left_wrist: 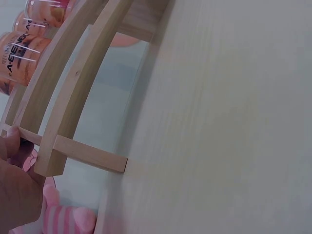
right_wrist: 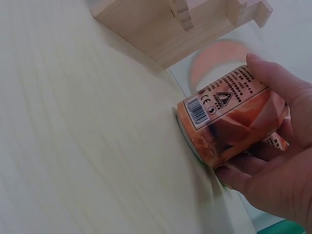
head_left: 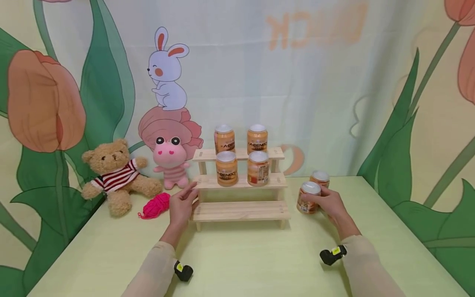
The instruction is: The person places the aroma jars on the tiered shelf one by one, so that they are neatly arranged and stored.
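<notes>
A three-step wooden rack [head_left: 240, 210] stands mid-table. Two orange cans [head_left: 224, 139] sit on its top step and two more [head_left: 226, 168] on the middle step; the bottom step is bare. My left hand [head_left: 182, 205] rests with straight fingers against the rack's left end [left_wrist: 58, 151]. My right hand [head_left: 326, 202] grips an orange can [head_left: 308, 197] standing on the table right of the rack; the right wrist view shows fingers and thumb wrapped round this can [right_wrist: 229, 124]. Another can [head_left: 320, 178] stands just behind it.
A teddy bear [head_left: 113, 175], a pink plush toy [head_left: 171, 163] and a pink yarn ball [head_left: 156, 205] sit at the left rear of the pale green table [head_left: 245, 264]. A printed backdrop hangs close behind.
</notes>
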{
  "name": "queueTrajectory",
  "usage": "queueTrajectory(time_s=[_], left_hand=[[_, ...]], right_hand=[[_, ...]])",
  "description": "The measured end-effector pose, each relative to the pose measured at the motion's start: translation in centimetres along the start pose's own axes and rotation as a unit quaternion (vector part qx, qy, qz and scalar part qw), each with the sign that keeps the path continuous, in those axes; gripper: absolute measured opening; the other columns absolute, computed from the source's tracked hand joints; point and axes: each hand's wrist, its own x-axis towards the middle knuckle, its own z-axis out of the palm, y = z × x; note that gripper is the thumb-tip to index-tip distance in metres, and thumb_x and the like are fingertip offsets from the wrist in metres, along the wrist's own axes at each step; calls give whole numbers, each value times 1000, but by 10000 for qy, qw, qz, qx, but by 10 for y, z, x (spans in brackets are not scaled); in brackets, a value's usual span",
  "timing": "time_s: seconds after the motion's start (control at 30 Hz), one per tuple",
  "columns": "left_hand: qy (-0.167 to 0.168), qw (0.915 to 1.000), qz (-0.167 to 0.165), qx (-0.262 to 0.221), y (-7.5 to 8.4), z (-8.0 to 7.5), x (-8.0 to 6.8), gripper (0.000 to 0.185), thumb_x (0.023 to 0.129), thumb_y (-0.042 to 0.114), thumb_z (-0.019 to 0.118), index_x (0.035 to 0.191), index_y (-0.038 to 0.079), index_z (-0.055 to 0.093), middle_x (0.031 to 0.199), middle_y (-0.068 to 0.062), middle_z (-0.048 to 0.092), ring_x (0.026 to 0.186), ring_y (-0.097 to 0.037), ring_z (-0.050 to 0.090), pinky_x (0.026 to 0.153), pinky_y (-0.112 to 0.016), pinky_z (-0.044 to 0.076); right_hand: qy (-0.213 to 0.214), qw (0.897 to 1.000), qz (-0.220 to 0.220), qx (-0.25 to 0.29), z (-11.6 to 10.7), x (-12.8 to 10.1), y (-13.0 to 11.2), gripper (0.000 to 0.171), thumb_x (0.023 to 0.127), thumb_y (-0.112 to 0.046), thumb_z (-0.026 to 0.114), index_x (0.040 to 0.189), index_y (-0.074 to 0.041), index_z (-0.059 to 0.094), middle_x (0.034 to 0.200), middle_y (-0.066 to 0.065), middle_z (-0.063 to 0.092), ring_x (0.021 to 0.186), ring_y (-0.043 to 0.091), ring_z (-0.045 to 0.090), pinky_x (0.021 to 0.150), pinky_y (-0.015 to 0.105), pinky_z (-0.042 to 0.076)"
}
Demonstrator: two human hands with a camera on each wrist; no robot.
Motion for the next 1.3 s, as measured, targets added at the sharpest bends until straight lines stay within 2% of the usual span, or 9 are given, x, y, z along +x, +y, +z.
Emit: queueTrajectory(time_s=[0.13, 0.23, 0.4, 0.6, 0.77, 1.0, 1.13, 1.3], left_hand=[[-25, 10000, -18, 9, 0, 0, 0, 32, 94, 8, 70, 126, 3, 70, 91, -1, 69, 97, -15, 70, 84, -41, 58], [-28, 10000, -42, 0, 1, 0, 0, 32, 94, 8, 70, 126, 4, 70, 91, -3, 69, 98, -18, 70, 85, -42, 58], [-7, 10000, -19, 21, 2, 0, -1, 32, 95, 9, 70, 126, 3, 70, 95, -6, 70, 102, -22, 69, 85, -42, 57], [-50, 10000, -67, 4, 1, 1, -3, 32, 95, 7, 69, 127, 2, 69, 90, 0, 68, 104, -25, 68, 87, -44, 56], [18, 10000, -28, 4, 1, 1, -2, 32, 94, 7, 70, 126, 2, 69, 89, -1, 67, 104, -27, 68, 85, -42, 57], [15, 10000, 21, 41, 1, -1, -1, 33, 94, 10, 71, 126, 3, 69, 89, -4, 67, 99, -20, 69, 82, -38, 59], [-13, 10000, -2, 31, 2, -1, -1, 34, 94, 11, 71, 127, 4, 69, 89, -3, 67, 94, -13, 69, 83, -38, 58], [-32, 10000, -17, 53, 1, 0, -2, 33, 95, 10, 70, 127, 4, 69, 89, 0, 69, 94, -12, 69, 82, -36, 59]], right_hand=[[27, 9999, 65, 122, 1, -1, 1, 81, 83, -32, 85, 150, -8, 46, 150, 19, 42, 136, 35, 40, 114, 51, 37], [-51, 9999, 101, 122, 1, -4, -1, 81, 84, -33, 84, 150, -8, 46, 150, 19, 42, 135, 36, 42, 111, 50, 41], [-246, 9997, -52, 42, -1, -9, -11, 83, 86, -35, 82, 153, -8, 42, 150, 21, 41, 134, 37, 43, 105, 52, 47], [-294, 9989, -350, -117, -8, -24, -39, 80, 87, -34, 81, 152, -7, 43, 147, 23, 44, 129, 38, 47, 100, 47, 52], [-604, 9955, -699, -209, -6, -37, -65, 76, 88, -34, 80, 149, -5, 46, 142, 23, 49, 121, 34, 54, 94, 43, 55], [-1137, 9885, -983, -187, 18, -48, -82, 64, 88, -27, 80, 140, 0, 56, 131, 18, 59, 116, 30, 59, 94, 46, 55], [-1240, 9866, -1002, -338, 40, -52, -85, 60, 86, -29, 81, 136, -2, 60, 127, 15, 64, 119, 33, 58, 95, 52, 53], [-1413, 9844, -1027, -217, 65, -57, -88, 57, 84, -28, 83, 133, -3, 64, 123, 13, 68, 118, 31, 60, 95, 52, 53]])
